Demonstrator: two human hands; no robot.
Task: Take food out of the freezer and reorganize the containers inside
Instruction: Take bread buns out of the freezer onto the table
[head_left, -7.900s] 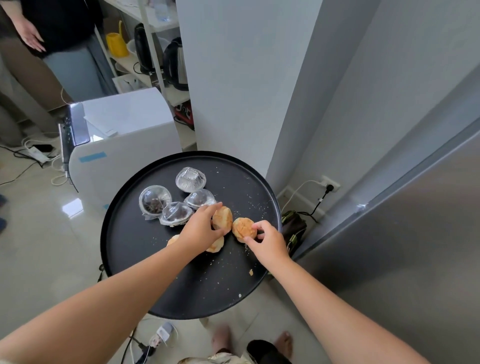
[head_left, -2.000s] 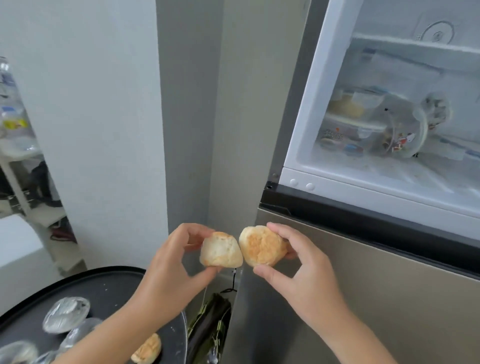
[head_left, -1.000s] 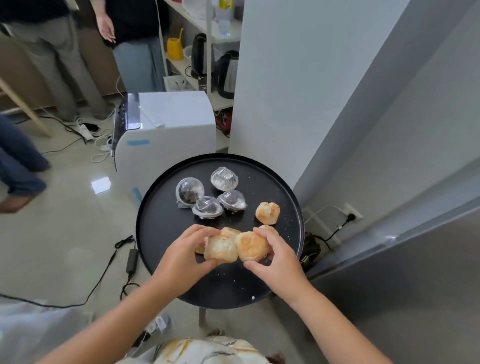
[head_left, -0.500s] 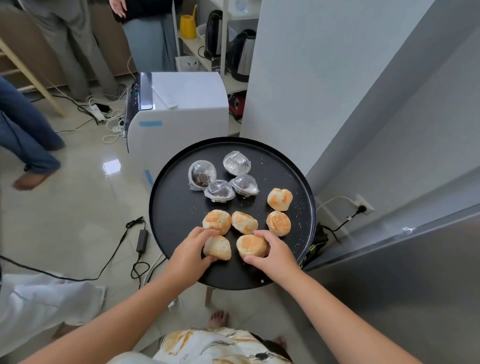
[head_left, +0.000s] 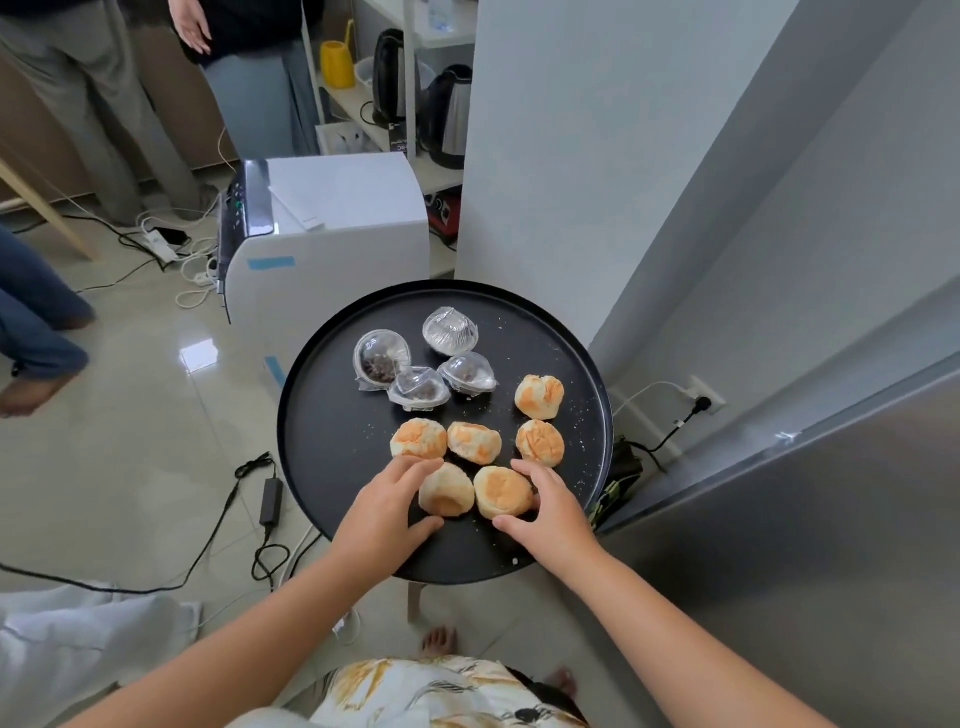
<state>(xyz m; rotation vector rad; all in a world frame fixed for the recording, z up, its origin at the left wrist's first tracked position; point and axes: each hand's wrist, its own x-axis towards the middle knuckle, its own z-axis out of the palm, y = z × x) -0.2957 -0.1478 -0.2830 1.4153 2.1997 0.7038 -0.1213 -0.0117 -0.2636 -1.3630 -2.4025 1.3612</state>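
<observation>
A round black tray table (head_left: 332, 441) holds several golden bread buns and several clear plastic domed cups (head_left: 415, 364). My left hand (head_left: 384, 504) curls its fingers and thumb round a pale bun (head_left: 448, 492) that rests on the tray's near side. Beside it, my right hand (head_left: 548, 506) cups a browner bun (head_left: 500, 491) the same way. Both buns touch the tray. Further buns (head_left: 539, 397) lie just beyond my fingers. The freezer is out of view.
The steel fridge front (head_left: 831, 545) stands at the right, a grey wall pillar (head_left: 571, 130) behind the tray. A white appliance (head_left: 332, 228) sits to the left, cables and an adapter (head_left: 270, 501) lie on the floor, and people stand at the back left.
Two seconds ago I held both buns up before the open freezer. They came down onto the tray's near side, and my fingers have loosened slightly around them.
</observation>
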